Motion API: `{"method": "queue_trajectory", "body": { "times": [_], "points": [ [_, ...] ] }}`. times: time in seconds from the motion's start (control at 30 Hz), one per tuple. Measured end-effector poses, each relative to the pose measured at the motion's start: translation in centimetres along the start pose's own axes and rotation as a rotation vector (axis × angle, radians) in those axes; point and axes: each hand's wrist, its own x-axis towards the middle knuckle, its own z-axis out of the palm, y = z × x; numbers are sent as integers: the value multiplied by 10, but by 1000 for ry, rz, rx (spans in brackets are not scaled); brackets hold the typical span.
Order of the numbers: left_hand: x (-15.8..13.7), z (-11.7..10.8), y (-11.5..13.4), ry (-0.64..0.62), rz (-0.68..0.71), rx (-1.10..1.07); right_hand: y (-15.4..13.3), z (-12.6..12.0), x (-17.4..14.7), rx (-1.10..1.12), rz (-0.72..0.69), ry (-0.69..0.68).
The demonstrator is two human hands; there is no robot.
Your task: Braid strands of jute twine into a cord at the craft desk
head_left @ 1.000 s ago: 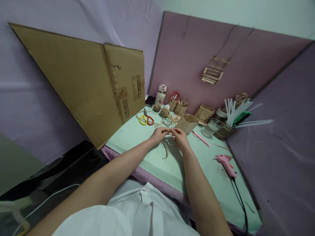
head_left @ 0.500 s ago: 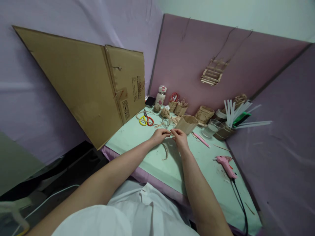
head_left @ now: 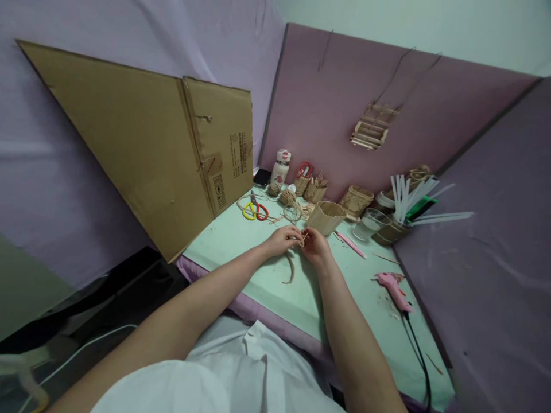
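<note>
Both hands meet over the front middle of the table. My left hand (head_left: 284, 240) is closed, its fingertips pinching a tan twine strand (head_left: 302, 241). My right hand (head_left: 316, 246) is closed on the same strand from the other side, and a small loop shows between the fingers. Below them curves a longer tan length of twine (head_left: 291, 271); whether it hangs or rests on the table I cannot tell. Just behind my right hand stands a ridged, light-brown container (head_left: 326, 217).
Scissors (head_left: 255, 211) with yellow and red handles lie at the left, near twine balls (head_left: 288, 197). A pink pen-like tool (head_left: 352, 245), a glass of water (head_left: 368, 225) and a pink glue gun (head_left: 394, 291) are on the right. Cardboard (head_left: 142, 143) leans at the left.
My fingers have shifted around the twine, and a small loop now shows between them. My right hand has turned slightly. The surrounding objects stay in place.
</note>
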Motion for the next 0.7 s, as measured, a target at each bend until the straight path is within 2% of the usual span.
{"method": "queue_trajectory", "body": {
  "times": [0.07, 0.2, 0.3, 0.4, 0.5, 0.57, 0.7],
  "points": [
    [-2, -1, 7, -5, 42, -37, -5, -3, 0, 97, 40, -33],
    [-5, -5, 23, -44, 41, -144, -9, -9, 0, 196, 76, -67],
    [-7, -7, 33, -160, -39, -284, -10, -8, -3, 182, 101, -84],
    [-7, -7, 37, -237, -115, -399, -12, -3, -6, 125, 181, -163],
    [-5, -7, 36, -215, -130, -523, -21, 7, -3, 41, 209, -222],
    [-3, -7, 35, -179, -132, -571, -31, 17, 5, 12, 207, -207],
    [-1, -10, 35, -104, -92, -623, -59, 38, 35, 77, 270, -187]
  ]
}}
